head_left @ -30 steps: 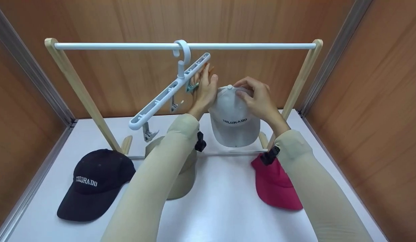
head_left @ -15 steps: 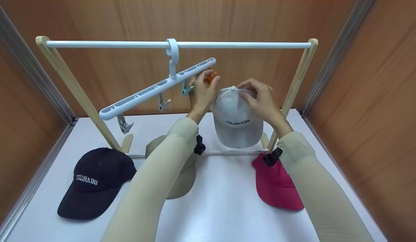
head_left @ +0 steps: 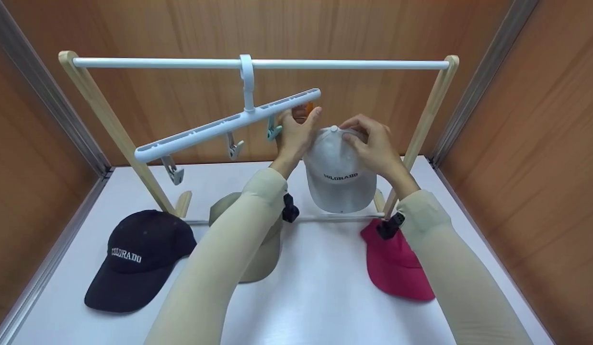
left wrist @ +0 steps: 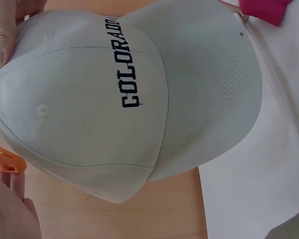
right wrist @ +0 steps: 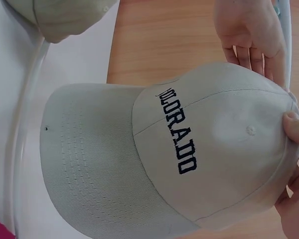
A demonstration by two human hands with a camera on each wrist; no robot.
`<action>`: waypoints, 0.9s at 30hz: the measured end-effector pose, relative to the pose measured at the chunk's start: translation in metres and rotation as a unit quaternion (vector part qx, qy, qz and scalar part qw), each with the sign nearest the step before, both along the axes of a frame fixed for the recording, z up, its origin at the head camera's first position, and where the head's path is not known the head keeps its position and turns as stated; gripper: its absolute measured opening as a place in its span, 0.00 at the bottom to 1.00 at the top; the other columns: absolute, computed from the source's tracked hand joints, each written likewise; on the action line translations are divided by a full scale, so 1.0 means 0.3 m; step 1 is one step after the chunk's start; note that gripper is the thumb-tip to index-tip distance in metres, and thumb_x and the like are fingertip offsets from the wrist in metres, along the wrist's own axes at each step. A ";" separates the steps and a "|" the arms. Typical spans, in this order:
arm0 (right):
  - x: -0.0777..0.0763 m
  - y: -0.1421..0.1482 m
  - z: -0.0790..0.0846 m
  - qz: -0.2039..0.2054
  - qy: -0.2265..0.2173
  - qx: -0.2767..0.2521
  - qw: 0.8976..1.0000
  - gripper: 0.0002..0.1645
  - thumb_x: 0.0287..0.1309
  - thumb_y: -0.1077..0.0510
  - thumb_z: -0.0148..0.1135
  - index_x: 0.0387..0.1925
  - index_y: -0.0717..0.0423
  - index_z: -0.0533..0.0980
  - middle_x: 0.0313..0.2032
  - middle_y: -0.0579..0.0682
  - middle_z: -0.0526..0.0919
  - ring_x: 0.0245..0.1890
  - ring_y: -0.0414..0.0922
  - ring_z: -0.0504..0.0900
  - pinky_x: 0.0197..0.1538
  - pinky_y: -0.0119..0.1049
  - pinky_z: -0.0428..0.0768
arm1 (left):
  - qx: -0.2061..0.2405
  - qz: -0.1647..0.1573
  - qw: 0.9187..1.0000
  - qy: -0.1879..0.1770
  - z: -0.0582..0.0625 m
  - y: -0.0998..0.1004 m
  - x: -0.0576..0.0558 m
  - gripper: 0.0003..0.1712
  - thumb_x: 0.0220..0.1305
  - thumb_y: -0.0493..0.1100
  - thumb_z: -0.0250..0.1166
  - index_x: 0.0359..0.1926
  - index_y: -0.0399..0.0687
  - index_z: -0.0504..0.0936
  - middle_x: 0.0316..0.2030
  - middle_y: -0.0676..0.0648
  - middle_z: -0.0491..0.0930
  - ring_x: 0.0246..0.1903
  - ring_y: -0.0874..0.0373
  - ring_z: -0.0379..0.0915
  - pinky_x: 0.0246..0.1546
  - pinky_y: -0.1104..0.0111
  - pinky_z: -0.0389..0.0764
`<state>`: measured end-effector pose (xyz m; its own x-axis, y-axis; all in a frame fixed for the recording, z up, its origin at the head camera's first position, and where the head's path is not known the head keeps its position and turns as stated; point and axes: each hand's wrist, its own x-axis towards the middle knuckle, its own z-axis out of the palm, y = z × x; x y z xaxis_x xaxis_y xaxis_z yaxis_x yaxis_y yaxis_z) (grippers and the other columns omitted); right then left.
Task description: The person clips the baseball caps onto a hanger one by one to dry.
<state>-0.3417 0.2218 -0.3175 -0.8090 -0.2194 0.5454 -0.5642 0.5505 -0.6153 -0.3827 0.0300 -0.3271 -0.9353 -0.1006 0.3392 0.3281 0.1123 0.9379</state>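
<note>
A pale grey baseball cap [head_left: 342,165] with dark COLORADO lettering hangs brim down in my right hand [head_left: 374,143]. The thumb and fingers pinch the cap's crown near the top button, as the right wrist view shows. My left hand [head_left: 296,136] is at the right end of a white clip hanger [head_left: 220,127], its fingers curled at an orange clip [left wrist: 9,160]. That clip is beside the cap's crown, apart from it in the left wrist view. My left fingertips touch the clip's end; part of the grip is hidden.
The hanger hooks over the white rod [head_left: 349,63] of a wooden-legged rack. Grey clips [head_left: 234,147] and a teal clip [head_left: 273,130] hang from it. On the white table lie a black cap [head_left: 143,258], a khaki cap [head_left: 263,261] and a red cap [head_left: 394,268].
The hanger has swung round, its left end moving left and back, its right end forward. My left fingers have curled at the orange clip. The grey cap has shifted slightly right.
</note>
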 end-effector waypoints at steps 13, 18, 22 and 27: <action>0.004 0.026 -0.027 0.023 -0.012 -0.007 1.000 0.12 0.63 0.58 0.63 0.48 0.48 0.79 0.45 0.43 0.82 0.49 0.39 0.81 0.58 0.35 0.76 | -0.002 -0.055 0.998 -0.026 0.021 -0.004 0.036 0.22 0.68 0.59 0.59 0.56 0.53 0.76 0.48 0.54 0.77 0.49 0.60 0.72 0.52 0.67 0.76; 0.002 0.030 -0.030 0.032 -0.023 -0.012 0.999 0.12 0.63 0.59 0.64 0.48 0.48 0.79 0.45 0.43 0.82 0.49 0.39 0.81 0.58 0.35 0.76 | 0.004 -0.071 0.997 -0.036 0.029 -0.005 0.046 0.22 0.68 0.59 0.59 0.56 0.54 0.77 0.48 0.55 0.78 0.49 0.60 0.72 0.54 0.67 0.75; -0.002 0.032 -0.032 0.035 -0.029 -0.008 0.999 0.12 0.63 0.58 0.63 0.48 0.45 0.79 0.45 0.40 0.82 0.49 0.37 0.81 0.58 0.34 0.76 | 0.026 -0.083 0.995 -0.050 0.030 -0.009 0.053 0.22 0.67 0.60 0.59 0.55 0.54 0.77 0.50 0.55 0.78 0.52 0.61 0.72 0.59 0.63 0.73; -0.003 0.037 -0.043 0.033 -0.036 -0.004 0.999 0.12 0.64 0.57 0.63 0.48 0.43 0.79 0.44 0.37 0.81 0.49 0.34 0.80 0.58 0.33 0.75 | 0.040 -0.093 0.993 -0.062 0.026 -0.007 0.060 0.22 0.68 0.59 0.59 0.55 0.54 0.77 0.50 0.56 0.78 0.54 0.62 0.73 0.63 0.58 0.69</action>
